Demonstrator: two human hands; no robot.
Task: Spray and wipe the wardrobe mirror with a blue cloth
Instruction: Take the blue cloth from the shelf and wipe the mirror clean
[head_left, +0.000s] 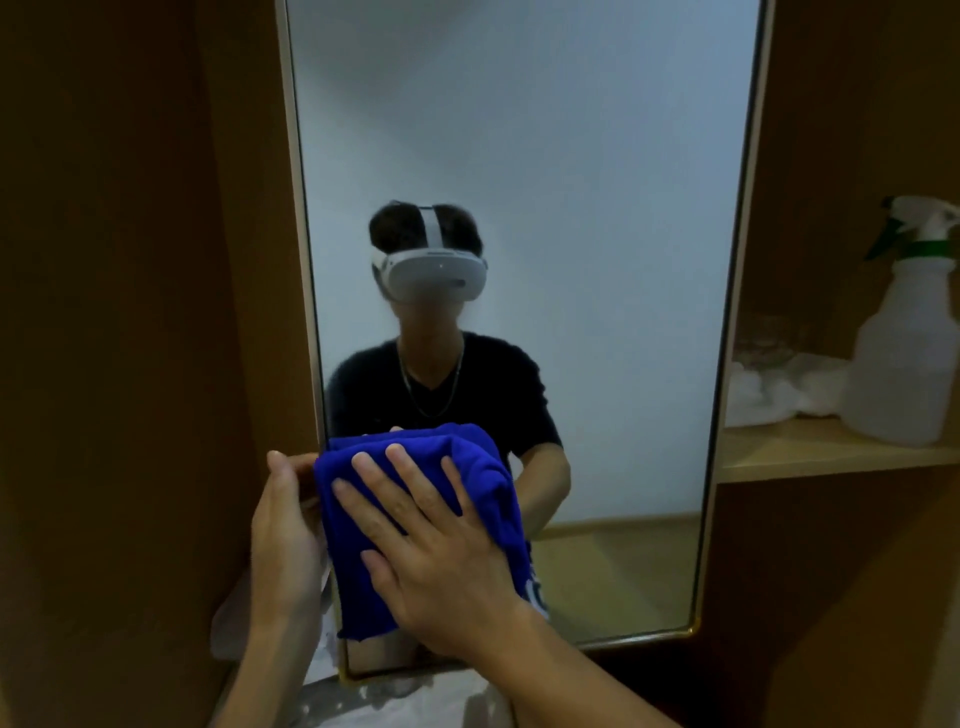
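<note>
Tall wardrobe mirror (545, 182) with a thin pale frame, set between brown wooden panels, reflecting a plain pale wall and light floor. The blue cloth (415, 519) is low on the glass near its left edge. Right hand (441, 561) lies flat on it, fingers straight and spread; left hand (285, 530) pinches the cloth's left edge. A spray bottle (906, 332) stands on the shelf (831, 452) at right, beside crumpled white stuff.
</note>
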